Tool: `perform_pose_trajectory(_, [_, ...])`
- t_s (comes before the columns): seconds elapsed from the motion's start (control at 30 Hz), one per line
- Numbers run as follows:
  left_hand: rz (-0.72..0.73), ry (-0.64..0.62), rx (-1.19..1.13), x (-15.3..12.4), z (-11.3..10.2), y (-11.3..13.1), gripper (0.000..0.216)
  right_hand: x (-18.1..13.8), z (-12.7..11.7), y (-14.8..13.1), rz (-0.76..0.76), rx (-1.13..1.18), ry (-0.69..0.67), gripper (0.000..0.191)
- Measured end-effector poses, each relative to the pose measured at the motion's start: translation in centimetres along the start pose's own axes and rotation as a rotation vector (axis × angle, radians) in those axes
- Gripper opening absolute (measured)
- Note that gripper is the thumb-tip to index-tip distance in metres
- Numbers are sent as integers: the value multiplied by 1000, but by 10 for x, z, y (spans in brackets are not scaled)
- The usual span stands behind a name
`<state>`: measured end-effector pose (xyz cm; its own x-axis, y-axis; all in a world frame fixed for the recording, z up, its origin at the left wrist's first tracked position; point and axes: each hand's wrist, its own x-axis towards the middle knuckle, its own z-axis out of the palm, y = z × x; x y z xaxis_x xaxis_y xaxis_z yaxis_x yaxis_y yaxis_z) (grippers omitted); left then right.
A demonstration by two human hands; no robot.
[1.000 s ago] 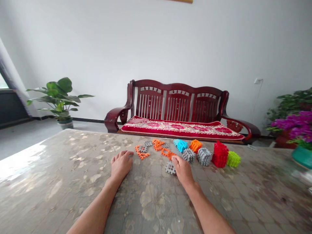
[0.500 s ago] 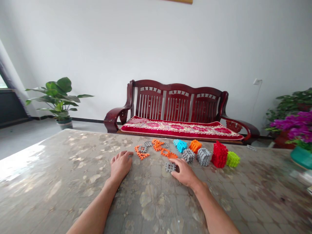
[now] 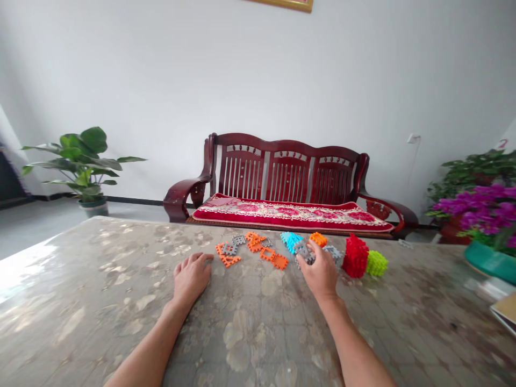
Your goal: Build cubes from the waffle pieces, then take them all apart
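My right hand [image 3: 321,271] grips a grey interlocking plastic tile [image 3: 302,249] between thumb and fingers, at the nearer grey stack, which the hand partly covers. Behind my fingers, another grey stack [image 3: 334,252] shows only in part. My left hand [image 3: 192,276] rests on the table with its fingers stretched out, holding nothing. To its right lie loose tiles: an orange one [image 3: 229,262], a grey one [image 3: 230,249] and several more. The flat orange tile [image 3: 279,262] sits left of my right hand. A blue stack [image 3: 291,241] and an orange stack [image 3: 318,239] stand just beyond it.
A red stack [image 3: 355,256] and a lime-green stack [image 3: 377,263] stand right of my right hand. A teal flower pot [image 3: 489,262] with purple flowers is at the table's right edge. Beyond the patterned table [image 3: 250,322] stands a wooden bench [image 3: 288,145].
My right hand has lifted the grey tile off the table and carried it right and away from me to the grey stack. My left hand stays resting. The view has turned slightly right.
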<state>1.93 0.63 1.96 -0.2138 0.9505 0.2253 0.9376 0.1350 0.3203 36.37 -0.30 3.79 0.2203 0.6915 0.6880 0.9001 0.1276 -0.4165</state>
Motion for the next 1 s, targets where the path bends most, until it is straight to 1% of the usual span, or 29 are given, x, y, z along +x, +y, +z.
perform_pose_trajectory(0.13, [0, -8, 10, 0, -1, 0, 44, 4, -6, 6, 94, -141, -17, 50])
perform_pose_trajectory(0.27, [-3, -18, 7, 2, 1, -2, 44, 4, -8, 5, 133, -246, -57, 48])
perform_pose_trajectory(0.37, [-6, -16, 0, 2, 4, -4, 43, 4, -6, 4, 87, -257, -34, 44])
perform_pose_trajectory(0.43, [-5, -14, -2, 2, 4, -3, 43, 1, -2, 0, -1, -190, -18, 38])
perform_pose_trajectory(0.47, [-3, -14, -4, 2, 4, -3, 42, -2, 1, -3, -54, -140, -31, 34])
perform_pose_trajectory(0.53, [-5, -16, -10, 1, 2, -2, 42, -9, 9, -13, -153, -43, -111, 30])
perform_pose_trajectory(0.63, [-10, -19, -19, -1, -1, 1, 43, -22, 23, -31, -227, 15, -260, 35])
perform_pose_trajectory(0.73, [-7, -14, -19, -2, -2, 2, 43, -29, 37, -42, -252, -14, -345, 42])
perform_pose_trajectory(0.83, [-2, -14, -2, -2, -2, 3, 43, -31, 47, -44, -276, -55, -392, 44])
perform_pose_trajectory(1.0, [29, -14, 47, -2, -2, 4, 48, -32, 49, -43, -258, -76, -524, 42])
